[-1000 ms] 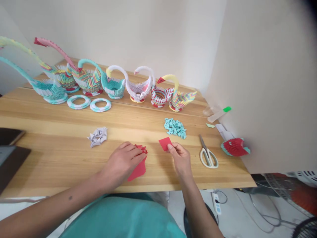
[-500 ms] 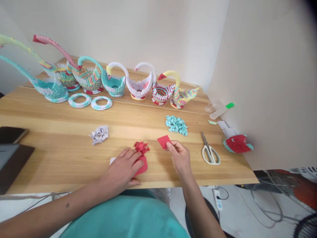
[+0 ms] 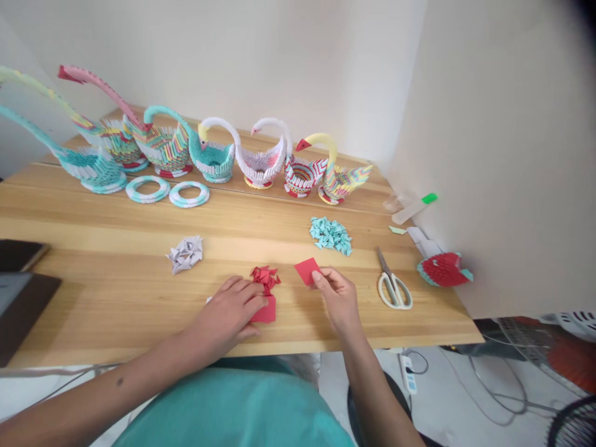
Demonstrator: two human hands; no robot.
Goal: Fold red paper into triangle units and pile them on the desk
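Observation:
My left hand (image 3: 226,313) lies flat, fingers spread, on a sheet of red paper (image 3: 265,310) near the front edge of the wooden table (image 3: 116,292). Just beyond its fingertips sits a small heap of folded red paper pieces (image 3: 265,276). My right hand (image 3: 338,295) pinches a small red paper square (image 3: 307,270) between thumb and fingers, held just above the table. A bit of white paper peeks out under my left hand.
A row of paper swans (image 3: 261,158) lines the back of the table, with two paper rings (image 3: 167,191) in front. Also there: a grey folded-piece pile (image 3: 186,253), a teal pile (image 3: 330,234), scissors (image 3: 393,285), a red-teal model (image 3: 444,269), a glue stick (image 3: 412,208), dark devices (image 3: 18,279).
My left hand slid back toward me with the red sheet, uncovering the heap of red folded pieces. My right hand has kept the red square almost in place.

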